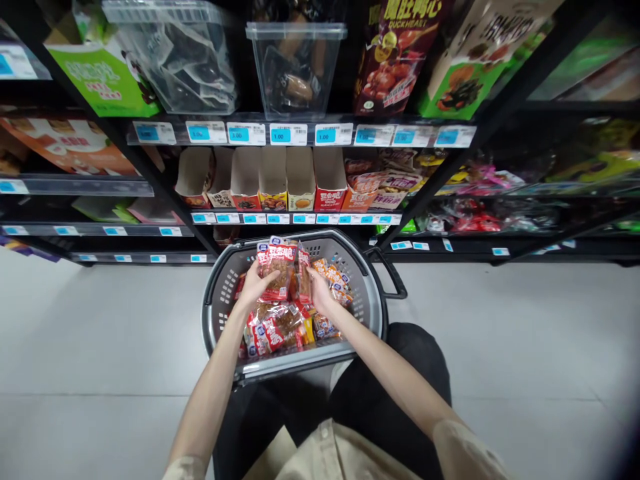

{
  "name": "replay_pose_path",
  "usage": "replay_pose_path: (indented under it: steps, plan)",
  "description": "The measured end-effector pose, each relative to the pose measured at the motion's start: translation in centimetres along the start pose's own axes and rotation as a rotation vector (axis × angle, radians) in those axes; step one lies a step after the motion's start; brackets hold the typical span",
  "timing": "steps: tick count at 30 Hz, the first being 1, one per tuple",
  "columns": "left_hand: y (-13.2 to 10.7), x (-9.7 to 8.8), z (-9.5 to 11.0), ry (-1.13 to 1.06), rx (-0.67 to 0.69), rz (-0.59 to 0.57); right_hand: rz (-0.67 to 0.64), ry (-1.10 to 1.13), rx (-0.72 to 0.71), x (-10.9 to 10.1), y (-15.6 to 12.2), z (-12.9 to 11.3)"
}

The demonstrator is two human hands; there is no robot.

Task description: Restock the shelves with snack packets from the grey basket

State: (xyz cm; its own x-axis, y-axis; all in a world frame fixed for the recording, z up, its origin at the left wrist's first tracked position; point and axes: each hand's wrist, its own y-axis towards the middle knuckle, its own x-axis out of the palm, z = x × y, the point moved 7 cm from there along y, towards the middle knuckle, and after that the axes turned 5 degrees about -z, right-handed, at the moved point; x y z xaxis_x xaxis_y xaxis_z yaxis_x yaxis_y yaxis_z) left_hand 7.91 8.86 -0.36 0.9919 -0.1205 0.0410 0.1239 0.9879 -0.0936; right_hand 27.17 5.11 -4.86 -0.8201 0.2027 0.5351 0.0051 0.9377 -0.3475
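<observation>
A grey shopping basket (373, 293) with holed sides stands on the floor before my knees, filled with snack packets. My left hand (254, 285) is closed round some red-and-clear snack packets (280, 267), its thumb lying over the front one. On the other side, my right hand (319, 290) grips a similar red snack packet (303, 273) by its right edge. Below both hands lie more red packets (267, 335) in the basket. Orange-and-white packets (334, 275) fill its right part. My right fingertips are partly hidden.
Ahead stands a black shelf unit (305, 127) with price tags. Its lower shelf bears several open, empty-looking snack boxes (273, 177) and packets (383, 177) at the right. Clear plastic tubs (300, 73) and cartons stand above. The basket's black handle (397, 283) sticks out rightward.
</observation>
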Motion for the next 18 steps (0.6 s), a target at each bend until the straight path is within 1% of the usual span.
replay_pose_path:
  steps: [3,5,7,9,11,13,16,18]
  plan:
    - [0.2,0.2,-0.3,0.013,-0.009,-0.023,0.050,0.019,-0.004,-0.2,-0.2,0.0]
    - [0.2,0.1,-0.4,0.024,-0.018,-0.021,0.057,-0.041,-0.028,-0.1,-0.7,-0.5]
    - [0.3,-0.3,-0.5,0.043,-0.016,-0.014,0.051,-0.142,-0.084,0.2,-1.6,-1.8]
    - [0.3,-0.8,-0.7,0.059,-0.003,0.001,0.025,-0.250,-0.189,0.7,-2.5,-3.9]
    - [0.5,-1.5,-1.0,0.056,0.004,0.026,-0.015,-0.360,-0.359,1.4,-3.2,-7.3]
    - [0.9,-2.2,-1.4,0.046,0.004,0.059,-0.010,-0.486,-0.559,1.8,-3.8,-11.6]
    - [1.1,-2.8,-1.7,0.031,-0.002,0.101,0.108,-0.634,-0.833,2.2,-4.1,-18.7]
    - [1.1,-2.8,-1.6,0.035,0.000,0.100,0.137,-0.662,-0.982,2.7,-3.8,-22.9]
